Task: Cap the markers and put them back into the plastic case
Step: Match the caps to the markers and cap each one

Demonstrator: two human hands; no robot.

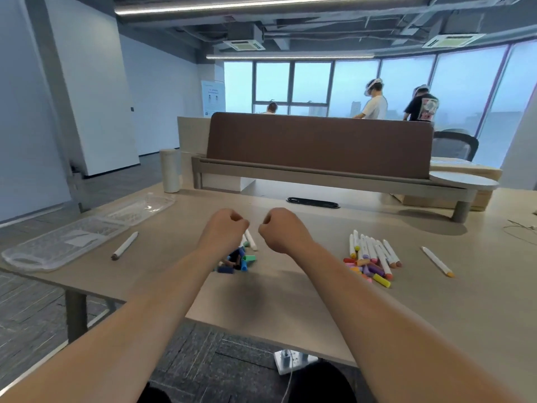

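Left hand (pixel 223 229) and right hand (pixel 280 228): both are curled into fists, knuckles facing, with a small gap between them, held above mid-table (pixel 290 301). Bare tabletop is seen ahead of the fists up to the cable slot (pixel 312 202), and behind them down to the near edge.

Nothing is seen inside the right fist. A white marker (pixel 250 241) runs out from under the left fingers; it cannot be told whether it is gripped or just lying below. Palms are hidden and only the hand backs are shown.

Blue and green caps (pixel 236 261) are heaped just under the left wrist and partly covered by it. Right of the right hand, apart from it, a bundle of markers (pixel 374 251) lies against pink, orange and yellow caps (pixel 369 271). An orange-tipped marker (pixel 437 261) lies alone further right.

Well left of the left hand lies a dark-tipped marker (pixel 125 245), then the clear plastic case (pixel 58 245), opened flat along the table's left edge. The far side is closed off by a brown divider (pixel 319 144).
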